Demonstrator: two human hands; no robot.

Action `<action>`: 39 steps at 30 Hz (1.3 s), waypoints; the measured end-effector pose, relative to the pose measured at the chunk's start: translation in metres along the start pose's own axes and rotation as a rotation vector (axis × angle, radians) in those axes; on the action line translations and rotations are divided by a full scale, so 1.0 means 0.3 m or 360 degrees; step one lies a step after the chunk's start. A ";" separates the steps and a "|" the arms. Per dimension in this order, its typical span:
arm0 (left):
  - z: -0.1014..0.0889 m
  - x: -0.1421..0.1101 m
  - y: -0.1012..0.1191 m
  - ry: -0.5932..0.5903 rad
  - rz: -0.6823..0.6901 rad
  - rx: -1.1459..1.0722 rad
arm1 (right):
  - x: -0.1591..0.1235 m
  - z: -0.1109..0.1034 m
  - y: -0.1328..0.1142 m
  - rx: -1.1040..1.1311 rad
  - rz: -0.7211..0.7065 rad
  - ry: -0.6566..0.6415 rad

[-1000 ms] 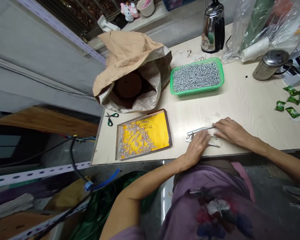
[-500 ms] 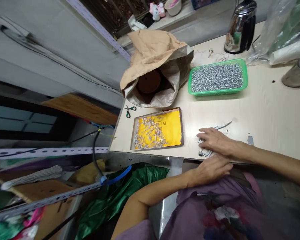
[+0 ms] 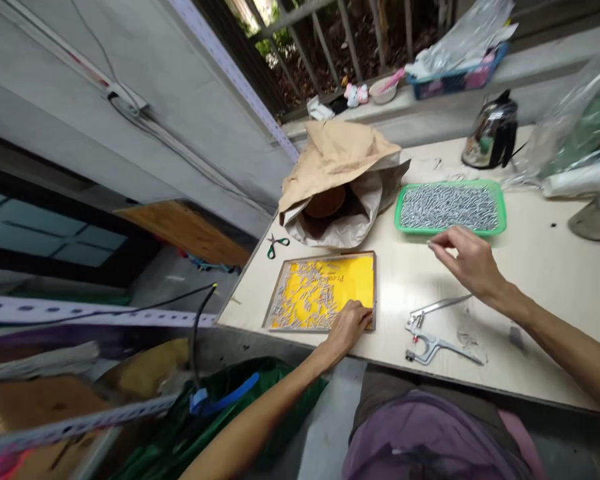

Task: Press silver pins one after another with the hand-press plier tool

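The left hand (image 3: 349, 325) curls at the tray (image 3: 361, 277), the right hand (image 3: 469, 261) above the pale table (image 3: 535, 293), grasps unclear, window bars (image 3: 350, 40) beyond both.

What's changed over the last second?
The silver plier-like metal tool was let go and lies spread open. The left hand moved left to the right end of the shallow yellow-lined tray; the right hand moved forward, toward the green plastic basket. Tray and basket stayed put.
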State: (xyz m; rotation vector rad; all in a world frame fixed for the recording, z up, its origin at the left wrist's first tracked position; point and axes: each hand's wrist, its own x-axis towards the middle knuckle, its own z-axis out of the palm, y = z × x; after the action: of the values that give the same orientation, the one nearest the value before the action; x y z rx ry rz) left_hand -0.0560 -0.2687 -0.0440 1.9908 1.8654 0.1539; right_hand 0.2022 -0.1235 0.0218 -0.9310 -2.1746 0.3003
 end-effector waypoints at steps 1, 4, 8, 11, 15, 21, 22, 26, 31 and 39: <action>0.009 0.005 -0.001 0.0011 -0.0008 -0.0009 | 0.053 -0.029 0.025 -0.0108 0.0053 0.0090; 0.020 0.010 -0.013 0.0098 -0.0047 -0.0091 | 0.151 -0.104 0.069 -0.0385 0.0098 0.0255; -0.015 0.002 -0.017 0.0296 -0.0178 -0.0348 | 0.066 -0.148 0.029 -0.0312 0.0034 0.0240; -0.054 -0.008 0.029 0.0307 -0.0291 -0.0731 | -0.128 -0.125 -0.029 -0.0051 0.0002 -0.0130; -0.039 -0.017 0.159 0.0007 -0.0368 -0.1100 | -0.392 -0.075 -0.096 0.0021 0.0022 -0.0681; 0.114 -0.029 0.253 0.0056 0.0041 -0.0804 | -0.561 -0.037 -0.157 -0.0110 0.0231 -0.0738; 0.135 -0.034 0.246 0.0079 0.0119 -0.0720 | -0.570 -0.030 -0.159 -0.0149 0.0245 -0.0711; 0.169 -0.050 0.203 0.0147 0.0339 -0.0375 | -0.583 -0.009 -0.161 -0.0274 0.0239 -0.0627; 0.156 -0.051 0.180 0.0138 0.0246 -0.0308 | -0.586 -0.005 -0.161 -0.0335 0.0236 -0.0606; 0.175 -0.091 0.155 0.0257 0.0459 -0.0087 | -0.600 0.004 -0.153 -0.0398 0.0173 -0.0570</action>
State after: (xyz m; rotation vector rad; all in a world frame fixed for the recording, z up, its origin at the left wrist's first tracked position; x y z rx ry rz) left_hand 0.0030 -0.3078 -0.0696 2.2578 1.6346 0.4552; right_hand 0.2606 -0.2822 -0.0553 -1.2132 -2.5349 0.2671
